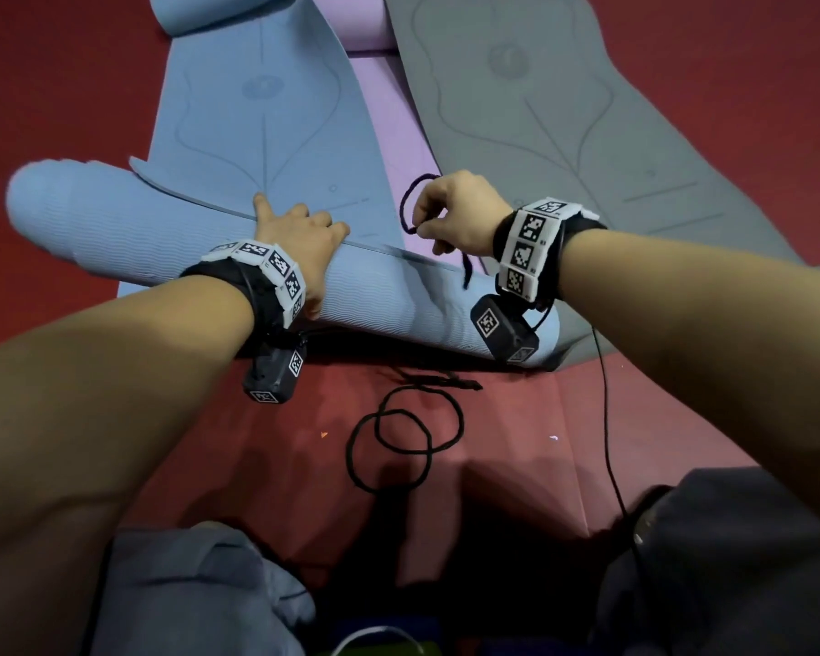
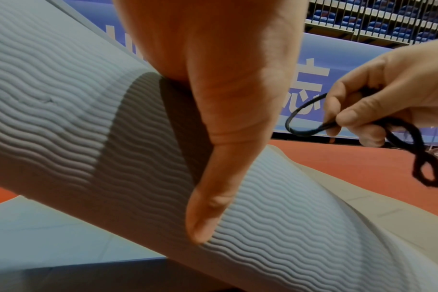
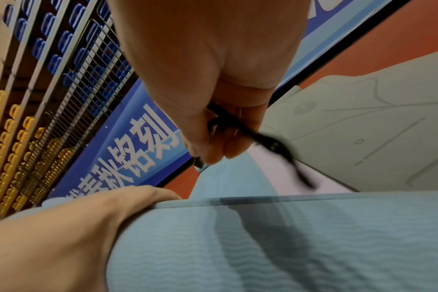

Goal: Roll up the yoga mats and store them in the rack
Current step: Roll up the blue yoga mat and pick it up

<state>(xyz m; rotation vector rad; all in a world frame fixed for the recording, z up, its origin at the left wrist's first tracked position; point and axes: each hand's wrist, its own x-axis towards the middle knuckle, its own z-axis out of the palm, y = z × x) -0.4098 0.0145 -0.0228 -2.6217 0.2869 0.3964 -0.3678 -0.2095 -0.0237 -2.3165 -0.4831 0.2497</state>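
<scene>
Clearly springy foam, the rolled blue mat (image 1: 171,248) on the red floor (image 1: 517,447) would likely unroll if freed, so the left hand (image 1: 299,239) presses it, fingers extended. Rightward, the right hand (image 1: 455,215) pinches a limp black cord (image 1: 410,201), probably best looped near the roll's end.

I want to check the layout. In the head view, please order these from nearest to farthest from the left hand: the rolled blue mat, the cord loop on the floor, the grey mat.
1. Rolled blue mat: directly under the left hand, which rests on it.
2. Cord loop: on the red floor, toward the person.
3. Grey mat: spread flat at far right, beyond the right hand.
</scene>
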